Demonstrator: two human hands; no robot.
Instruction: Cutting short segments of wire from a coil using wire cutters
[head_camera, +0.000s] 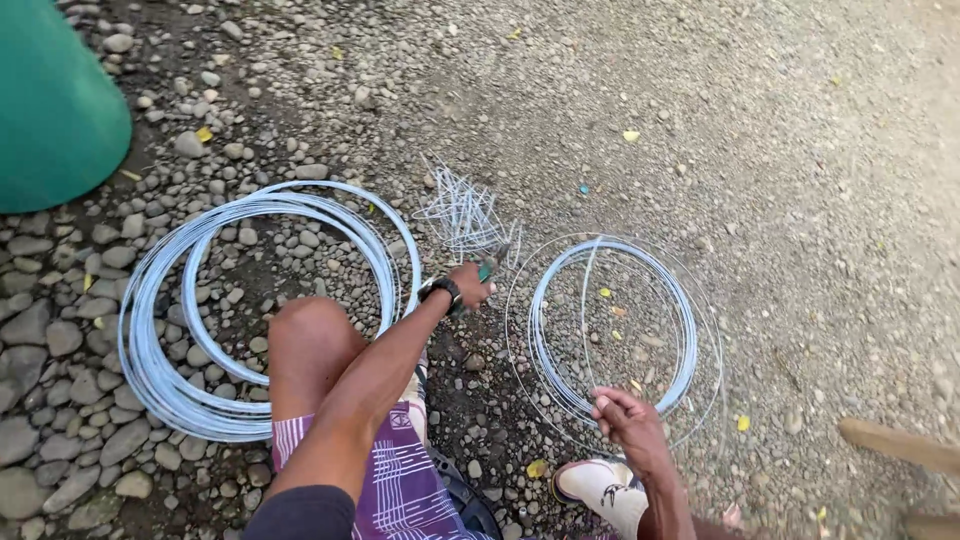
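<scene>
My left hand (468, 284), with a black watch on the wrist, is closed on a green-handled cutting tool (488, 266) held low over the gravel. Just beyond the tool lies a pile of short cut wire pieces (462, 212). My right hand (628, 418) pinches a strand of the small wire coil (688, 340), which lies flat on the ground at the right. A large coil of grey wire (160, 372) lies to the left, by my bare knee (308, 330).
A green rounded container (55, 100) stands at the upper left. Pebbles and stones cover the ground on the left, finer gravel on the right. My white shoe (605, 488) is at the bottom, and a wooden piece (900, 445) at the lower right.
</scene>
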